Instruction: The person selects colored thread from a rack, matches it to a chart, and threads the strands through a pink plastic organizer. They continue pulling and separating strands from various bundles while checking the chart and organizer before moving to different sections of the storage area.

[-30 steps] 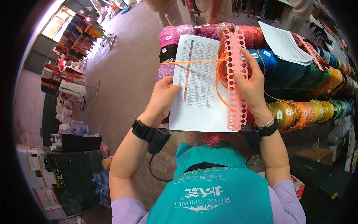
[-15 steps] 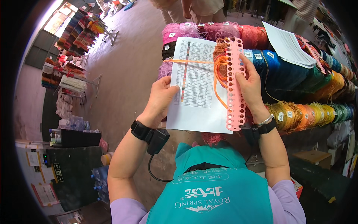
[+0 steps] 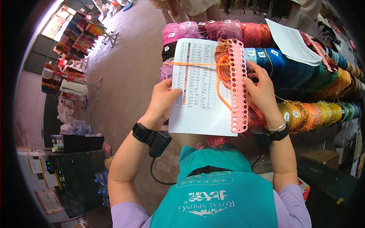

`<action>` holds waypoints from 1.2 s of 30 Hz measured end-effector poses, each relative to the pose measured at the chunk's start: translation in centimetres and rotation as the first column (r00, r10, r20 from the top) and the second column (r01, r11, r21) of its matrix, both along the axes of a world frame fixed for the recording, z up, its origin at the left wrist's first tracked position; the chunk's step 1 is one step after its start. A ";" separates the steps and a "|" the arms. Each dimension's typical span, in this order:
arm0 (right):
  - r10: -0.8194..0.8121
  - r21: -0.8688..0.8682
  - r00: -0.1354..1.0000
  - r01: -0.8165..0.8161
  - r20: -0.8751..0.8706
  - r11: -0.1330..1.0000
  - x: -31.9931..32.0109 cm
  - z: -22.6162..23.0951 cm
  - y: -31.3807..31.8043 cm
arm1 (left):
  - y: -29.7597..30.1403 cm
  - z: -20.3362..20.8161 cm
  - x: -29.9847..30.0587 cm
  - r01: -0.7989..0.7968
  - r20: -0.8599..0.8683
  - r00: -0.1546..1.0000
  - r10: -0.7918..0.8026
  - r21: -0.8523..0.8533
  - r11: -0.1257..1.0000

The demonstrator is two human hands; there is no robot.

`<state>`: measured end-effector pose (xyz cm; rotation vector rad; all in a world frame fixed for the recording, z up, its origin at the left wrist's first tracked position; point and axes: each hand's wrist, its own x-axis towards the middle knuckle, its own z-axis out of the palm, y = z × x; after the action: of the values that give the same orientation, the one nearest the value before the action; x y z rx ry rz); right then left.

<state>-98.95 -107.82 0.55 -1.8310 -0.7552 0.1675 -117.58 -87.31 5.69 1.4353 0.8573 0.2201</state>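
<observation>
My left hand (image 3: 161, 99) pinches the left edge of a white printed sheet (image 3: 190, 121) bearing a table with a column of small colour swatches. Along the sheet's right side lies a pink thread organiser card (image 3: 238, 95), a long strip with rows of holes. Orange and brown embroidery threads (image 3: 223, 60) loop from its left holes over the paper, and one orange strand stretches left across the table. Beside the card's right edge is my right hand (image 3: 264, 89), thumb and fingers apart, the thumb at or near the edge. Sheet and card lie over the yarn bundles.
Rows of labelled yarn hanks, pink and red (image 3: 224, 30), blue (image 3: 266, 57) and yellow-orange (image 3: 310, 114), fill the right. Papers (image 3: 294, 43) lie on the blue rows. Yarn racks (image 3: 78, 36) stand far left. People (image 3: 190, 9) stand beyond the yarn.
My right hand has loosened from the pink card and shifted slightly right, its thumb leaving the card's face. My left hand keeps its hold on the sheet.
</observation>
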 end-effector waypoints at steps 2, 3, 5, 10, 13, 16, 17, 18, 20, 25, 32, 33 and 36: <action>0.002 0.046 0.999 -0.004 0.047 0.999 0.1 0.4 -1.2 | 0.0 0.0 0.1 0.013 0.006 1.000 -0.013 -0.008 1.000; -0.020 0.074 0.999 0.017 0.034 0.997 -0.1 0.8 -1.8 | 0.0 0.1 0.1 0.011 0.011 1.000 -0.011 -0.017 1.000; 0.001 0.037 1.000 -0.001 -0.009 0.999 0.0 1.2 -3.4 | 0.0 0.2 0.1 0.009 0.014 1.000 -0.009 -0.027 1.000; 0.060 0.002 0.985 -0.061 -0.160 0.998 -0.5 0.8 -5.9 | 0.0 0.1 0.1 0.007 0.017 1.000 -0.007 -0.015 1.000; 0.045 -0.051 0.990 -0.052 -0.132 0.997 -0.9 0.3 -5.1 | 0.1 -0.2 0.2 0.003 0.016 1.000 -0.003 -0.016 1.000; 0.056 -0.072 0.996 -0.061 -0.068 0.996 -0.9 -0.9 -3.9 | -0.2 -0.1 0.3 0.000 0.011 1.000 0.000 -0.018 1.000; 0.067 -0.043 0.988 -0.073 -0.141 0.996 -1.0 -1.0 -3.4 | -0.2 -0.1 0.3 0.002 0.012 1.000 -0.002 -0.018 1.000; 0.083 -0.013 0.973 -0.088 -0.214 0.996 -1.1 -1.2 -2.8 | -0.1 -0.3 0.2 0.002 0.014 1.000 -0.002 -0.009 1.000; 0.084 -0.021 0.979 -0.089 -0.185 0.996 -1.1 -1.8 -2.2 | 0.0 -0.3 0.0 0.002 0.017 1.000 -0.002 0.000 1.000; 0.114 -0.040 0.943 -0.133 -0.311 0.990 -1.4 -1.4 -1.5 | 0.0 0.0 -0.3 -0.004 0.027 1.000 0.004 -0.012 1.000; -0.080 0.075 0.988 0.090 -0.134 0.993 -2.6 0.4 -6.1 | 1.0 -1.1 -0.5 0.200 0.178 0.962 -0.206 0.051 0.978; -0.080 0.084 0.987 0.092 -0.141 0.992 -2.8 0.7 -7.3 | 1.1 -1.0 -0.7 0.242 0.277 0.926 -0.256 0.084 0.967; -0.166 0.031 0.974 0.173 -0.152 0.984 -2.5 0.6 -12.0 | -0.5 1.5 -0.7 0.187 0.308 0.928 -0.211 0.104 0.977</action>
<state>-101.41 -119.79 1.18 -1.8096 -0.4918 0.1731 -118.27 -87.81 7.18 1.4934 0.4401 0.3208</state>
